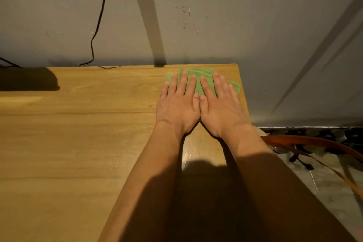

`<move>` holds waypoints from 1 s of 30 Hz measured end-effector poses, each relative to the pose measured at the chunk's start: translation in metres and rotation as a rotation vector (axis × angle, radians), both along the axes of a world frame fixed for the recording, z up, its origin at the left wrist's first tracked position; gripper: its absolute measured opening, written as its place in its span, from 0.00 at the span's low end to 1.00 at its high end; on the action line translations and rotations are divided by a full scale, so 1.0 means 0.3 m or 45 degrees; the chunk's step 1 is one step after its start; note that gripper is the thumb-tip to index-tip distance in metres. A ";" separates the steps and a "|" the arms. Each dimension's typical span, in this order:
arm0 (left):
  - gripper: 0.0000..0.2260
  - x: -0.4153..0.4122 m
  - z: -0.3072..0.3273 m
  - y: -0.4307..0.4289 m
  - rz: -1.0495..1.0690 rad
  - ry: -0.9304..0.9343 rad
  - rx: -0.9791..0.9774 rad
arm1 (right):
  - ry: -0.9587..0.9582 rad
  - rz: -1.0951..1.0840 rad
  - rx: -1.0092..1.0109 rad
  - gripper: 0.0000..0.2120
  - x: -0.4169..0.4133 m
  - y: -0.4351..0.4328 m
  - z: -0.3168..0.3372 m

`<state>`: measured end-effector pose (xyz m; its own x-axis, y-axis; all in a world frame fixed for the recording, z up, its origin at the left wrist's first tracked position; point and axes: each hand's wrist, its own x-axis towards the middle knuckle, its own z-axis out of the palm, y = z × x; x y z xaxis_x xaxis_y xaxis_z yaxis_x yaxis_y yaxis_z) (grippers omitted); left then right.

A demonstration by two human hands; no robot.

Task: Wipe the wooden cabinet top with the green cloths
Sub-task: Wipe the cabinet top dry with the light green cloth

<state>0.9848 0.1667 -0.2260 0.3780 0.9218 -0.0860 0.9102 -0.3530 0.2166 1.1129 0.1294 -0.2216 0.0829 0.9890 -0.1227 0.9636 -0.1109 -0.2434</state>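
Green cloths [199, 71] are sitting way over in the far right corner of the wooden cabinet top [78, 133], right up near the back edge by the wall [265, 25] and almost at the right-hand edge too. Looks like a couple of layers fanned out, with corners poking out on the right side past the fingers.

Only one view here, from the head camera, looking down the person's forearms.

Both hands are flat on the cloths, palms down. The left hand [177, 107] has its fingers [182, 82] stretched out straight and a bit spread, pressing down on the left part of the green. The right hand [221, 110] is doing the same just beside it on the right part. The two thumbs touch in the middle. Nothing is being pinched or grabbed, just flat hands on fabric.

Other stuff around: a thin black cable [98, 23] hangs down the wall and lands on the back edge of the wood. There are some pale specks [183, 12] on the wall above the cloths. At the far left of the top sits a big dark patch [27, 78]; can't tell if it's an object or just shadow. Down past the right edge you can see the floor [324, 188] with an orange strap [314, 141] curving across it.
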 end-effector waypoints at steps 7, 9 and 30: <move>0.26 -0.040 0.012 -0.388 0.010 0.001 -0.008 | -0.013 0.018 0.027 0.27 -0.039 -0.379 0.016; 0.26 -0.053 0.009 -0.532 0.031 -0.003 -0.012 | -0.009 0.029 0.029 0.27 -0.053 -0.519 0.018; 0.26 -0.084 0.035 -1.009 -0.007 0.025 -0.069 | -0.025 0.044 -0.048 0.28 -0.080 -0.994 0.054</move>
